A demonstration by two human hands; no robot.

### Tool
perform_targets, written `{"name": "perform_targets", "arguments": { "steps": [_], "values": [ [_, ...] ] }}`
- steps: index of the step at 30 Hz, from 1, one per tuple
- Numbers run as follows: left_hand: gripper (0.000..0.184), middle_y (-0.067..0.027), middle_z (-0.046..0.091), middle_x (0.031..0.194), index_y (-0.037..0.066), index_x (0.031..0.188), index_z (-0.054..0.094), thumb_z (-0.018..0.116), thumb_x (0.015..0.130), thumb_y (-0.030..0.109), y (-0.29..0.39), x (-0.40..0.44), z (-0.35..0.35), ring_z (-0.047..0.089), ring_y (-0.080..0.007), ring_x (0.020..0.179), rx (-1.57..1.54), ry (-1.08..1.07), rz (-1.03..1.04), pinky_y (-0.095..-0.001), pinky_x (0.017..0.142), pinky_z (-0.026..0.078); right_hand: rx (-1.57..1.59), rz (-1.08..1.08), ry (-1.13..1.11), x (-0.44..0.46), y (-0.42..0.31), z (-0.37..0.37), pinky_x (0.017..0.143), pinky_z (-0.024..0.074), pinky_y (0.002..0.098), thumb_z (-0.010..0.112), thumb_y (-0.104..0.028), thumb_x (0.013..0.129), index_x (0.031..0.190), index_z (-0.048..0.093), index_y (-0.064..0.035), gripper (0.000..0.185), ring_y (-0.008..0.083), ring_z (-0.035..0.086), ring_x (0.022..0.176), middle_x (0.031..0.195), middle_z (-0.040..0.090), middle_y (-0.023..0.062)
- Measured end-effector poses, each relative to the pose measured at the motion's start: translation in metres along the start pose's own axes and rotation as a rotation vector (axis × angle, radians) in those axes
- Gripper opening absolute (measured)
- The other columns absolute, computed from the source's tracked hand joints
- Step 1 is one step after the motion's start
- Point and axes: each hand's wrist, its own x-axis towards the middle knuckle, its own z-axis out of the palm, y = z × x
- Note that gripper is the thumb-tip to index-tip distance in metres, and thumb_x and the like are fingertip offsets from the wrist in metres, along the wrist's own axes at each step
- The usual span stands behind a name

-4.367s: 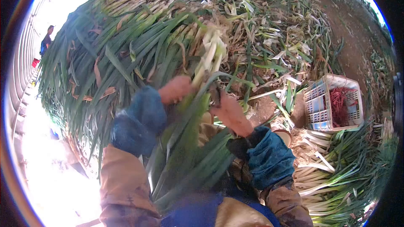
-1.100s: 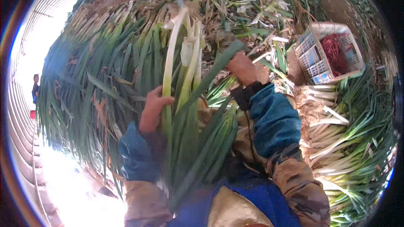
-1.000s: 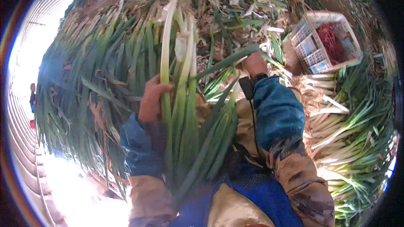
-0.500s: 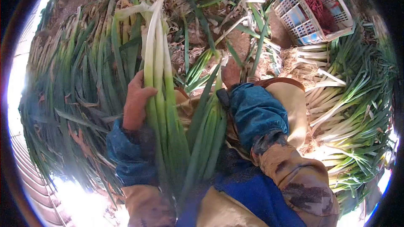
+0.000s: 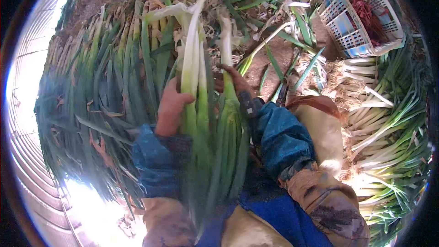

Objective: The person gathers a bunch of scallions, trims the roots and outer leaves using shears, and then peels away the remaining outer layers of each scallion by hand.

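Note:
My left hand (image 5: 172,110) is closed around a small bunch of long green onions (image 5: 191,66), white ends pointing away from me and green leaves trailing down over my lap. To its right, my right hand (image 5: 238,82) has its fingers wrapped around another green onion (image 5: 226,43), just below the white part. The two lots stand side by side, and their leaves overlap lower down. A dark band (image 5: 249,105) sits at my right wrist.
On the left lies a wide heap of untrimmed green onions (image 5: 109,87). Cleaned ones with white roots (image 5: 366,123) are stacked on the right. A plastic basket (image 5: 350,23) holding red ties (image 5: 368,16) stands at the back right. Peeled scraps and leaves (image 5: 270,0) litter the soil.
My right hand has come up from the ground at the right to the green onion beside the left bunch. That onion now stands more upright, its white end showing. The whole view has shifted slightly.

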Motion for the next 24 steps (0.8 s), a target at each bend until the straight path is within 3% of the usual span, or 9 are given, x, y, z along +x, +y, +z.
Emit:
{"name": "perform_targets", "arguments": {
  "steps": [1, 2, 6, 10, 13, 14, 15, 20, 24],
  "values": [
    [0.052, -0.0118, 0.060, 0.100, -0.007, 0.112, 0.052, 0.056, 0.063, 0.009, 0.001, -0.001, 0.003, 0.057, -0.0200, 0.085, 0.049, 0.008, -0.010, -0.0288, 0.078, 0.046, 0.012, 0.017, 0.027, 0.000, 0.002, 0.013, 0.063, 0.0519, 0.0306, 0.055, -0.036, 0.084, 0.109, 0.053, -0.0067, 0.039, 0.0209, 0.060, 0.071, 0.084, 0.059, 0.0108],
    [0.049, -0.0114, 0.060, 0.099, -0.006, 0.110, 0.053, 0.057, 0.064, 0.011, 0.003, -0.003, 0.004, 0.057, -0.0193, 0.085, 0.098, 0.016, -0.020, -0.0288, 0.077, 0.046, 0.003, 0.098, -0.303, 0.007, 0.003, 0.012, 0.066, 0.0524, 0.0312, 0.056, -0.035, 0.083, 0.113, 0.052, -0.0065, 0.042, 0.0227, 0.061, 0.078, 0.090, 0.060, 0.0127],
    [0.041, -0.0100, 0.061, 0.095, -0.005, 0.105, 0.057, 0.063, 0.073, 0.020, -0.013, -0.008, 0.001, 0.057, -0.0143, 0.083, 0.278, -0.041, -0.189, -0.0291, 0.075, 0.047, -0.212, -0.027, -0.100, -0.015, 0.015, 0.035, 0.060, 0.0513, 0.0300, 0.057, -0.034, 0.082, 0.104, 0.057, -0.0016, 0.039, 0.0201, 0.062, 0.069, 0.083, 0.063, 0.0103],
    [0.042, -0.0097, 0.063, 0.099, -0.002, 0.107, 0.057, 0.063, 0.079, 0.028, 0.000, -0.038, 0.000, 0.061, -0.0168, 0.084, -0.235, -0.236, -0.129, -0.0308, 0.070, 0.049, -0.322, -0.157, 0.024, -0.035, 0.021, 0.060, 0.057, 0.0507, 0.0288, 0.058, -0.032, 0.082, 0.096, 0.060, 0.0014, 0.036, 0.0177, 0.060, 0.063, 0.078, 0.063, 0.0093],
    [0.037, -0.0075, 0.062, 0.097, 0.000, 0.109, 0.057, 0.057, 0.084, 0.027, 0.020, -0.056, -0.010, 0.061, -0.0151, 0.084, -0.362, -0.310, -0.032, -0.0294, 0.073, 0.050, -0.333, -0.419, -0.034, -0.061, 0.025, 0.105, 0.062, 0.0497, 0.0295, 0.061, -0.024, 0.081, 0.103, 0.057, 0.0021, 0.034, 0.0182, 0.059, 0.069, 0.083, 0.062, 0.0094],
    [0.036, -0.0062, 0.062, 0.096, 0.000, 0.109, 0.058, 0.055, 0.085, 0.027, 0.023, -0.048, -0.022, 0.060, -0.0148, 0.082, -0.410, -0.357, -0.111, -0.0282, 0.074, 0.050, -0.288, -0.489, -0.039, -0.073, 0.029, 0.124, 0.062, 0.0494, 0.0297, 0.061, -0.022, 0.081, 0.105, 0.056, 0.0022, 0.035, 0.0182, 0.059, 0.070, 0.084, 0.062, 0.0094],
    [0.035, -0.0050, 0.062, 0.094, 0.001, 0.109, 0.058, 0.053, 0.086, 0.027, 0.026, -0.045, -0.034, 0.060, -0.0145, 0.081, -0.458, -0.404, -0.195, -0.0270, 0.075, 0.049, -0.361, -0.488, -0.072, -0.073, 0.032, 0.131, 0.065, 0.0483, 0.0301, 0.060, -0.019, 0.081, 0.111, 0.050, 0.0013, 0.037, 0.0185, 0.058, 0.073, 0.089, 0.061, 0.0103],
    [0.043, -0.0087, 0.062, 0.097, -0.001, 0.115, 0.053, 0.052, 0.086, 0.030, 0.069, -0.076, -0.092, 0.060, -0.0161, 0.085, -0.352, -0.367, -0.036, -0.0292, 0.077, 0.050, -0.442, -0.661, -0.222, -0.107, 0.055, 0.215, 0.068, 0.0473, 0.0304, 0.058, -0.018, 0.082, 0.111, 0.047, 0.0012, 0.037, 0.0182, 0.056, 0.078, 0.093, 0.059, 0.0111],
    [0.047, -0.0105, 0.061, 0.099, -0.001, 0.118, 0.050, 0.054, 0.083, 0.031, 0.062, -0.126, -0.098, 0.061, -0.0179, 0.086, -0.381, -0.379, 0.053, -0.0292, 0.078, 0.050, -0.551, -0.696, -0.282, -0.159, 0.101, 0.213, 0.077, 0.0448, 0.0336, 0.056, -0.019, 0.084, 0.115, 0.042, 0.0009, 0.040, 0.0215, 0.054, 0.089, 0.104, 0.054, 0.0137]
  ]
}}
